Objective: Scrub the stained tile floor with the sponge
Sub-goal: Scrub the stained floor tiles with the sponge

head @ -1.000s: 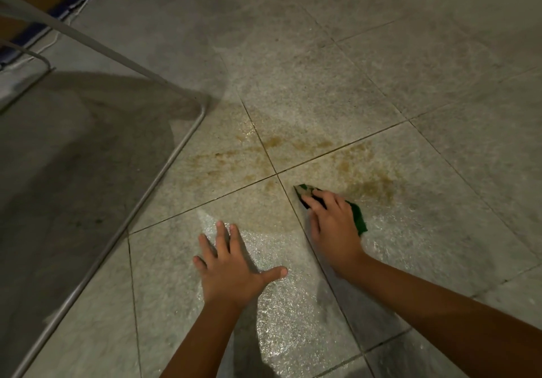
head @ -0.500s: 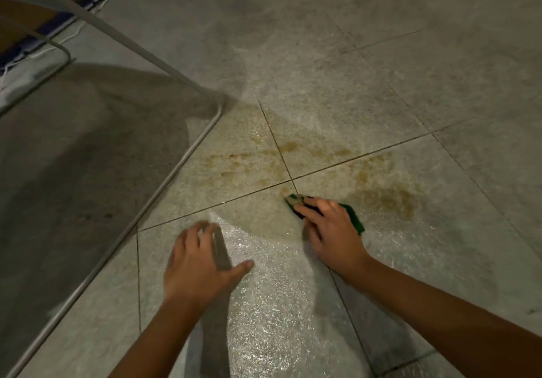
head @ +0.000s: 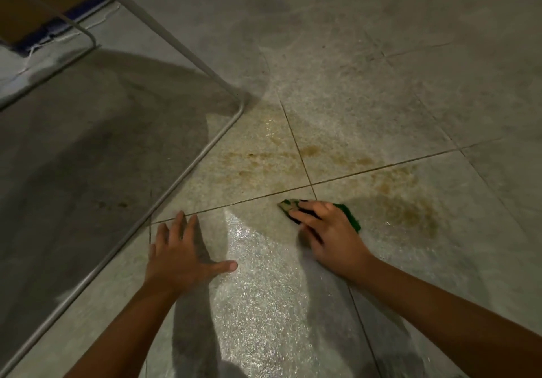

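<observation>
One sponge (head: 289, 206) slid left under right hand (head: 328, 233); left hand (head: 176, 257) flattened.

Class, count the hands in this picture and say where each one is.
2. The left hand lies flat on the tile floor, fingers spread, beside the metal frame. The right hand holds the green sponge down next to the brown stain. None seems hidden.
</observation>
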`<act>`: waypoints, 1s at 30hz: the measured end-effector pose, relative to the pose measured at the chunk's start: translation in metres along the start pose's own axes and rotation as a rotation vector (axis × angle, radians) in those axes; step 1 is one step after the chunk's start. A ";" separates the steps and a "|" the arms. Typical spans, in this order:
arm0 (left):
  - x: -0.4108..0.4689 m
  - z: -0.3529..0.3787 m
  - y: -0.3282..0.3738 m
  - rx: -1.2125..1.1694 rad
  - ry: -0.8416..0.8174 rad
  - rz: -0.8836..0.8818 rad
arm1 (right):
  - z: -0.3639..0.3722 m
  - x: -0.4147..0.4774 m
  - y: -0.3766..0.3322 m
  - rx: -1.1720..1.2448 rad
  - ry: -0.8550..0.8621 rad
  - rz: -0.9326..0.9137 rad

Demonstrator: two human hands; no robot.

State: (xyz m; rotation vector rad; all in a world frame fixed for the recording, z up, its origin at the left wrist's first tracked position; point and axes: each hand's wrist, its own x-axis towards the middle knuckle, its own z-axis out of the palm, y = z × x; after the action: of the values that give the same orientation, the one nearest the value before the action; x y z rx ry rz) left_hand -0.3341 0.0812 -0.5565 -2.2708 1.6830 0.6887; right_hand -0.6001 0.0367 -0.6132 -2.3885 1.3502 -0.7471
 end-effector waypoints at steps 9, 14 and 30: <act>-0.001 0.003 -0.002 0.022 0.026 0.015 | 0.034 0.051 -0.031 -0.110 0.227 0.291; -0.002 0.004 -0.001 0.005 0.036 0.009 | 0.045 0.055 -0.044 -0.019 0.061 0.060; -0.004 0.005 -0.001 -0.006 0.040 0.000 | 0.065 0.102 -0.060 -0.098 0.029 0.159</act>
State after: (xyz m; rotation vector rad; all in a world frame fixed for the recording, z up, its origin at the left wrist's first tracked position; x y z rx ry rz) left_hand -0.3350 0.0869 -0.5587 -2.3039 1.7007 0.6528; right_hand -0.4776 -0.0192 -0.6075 -2.3162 1.6014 -0.6887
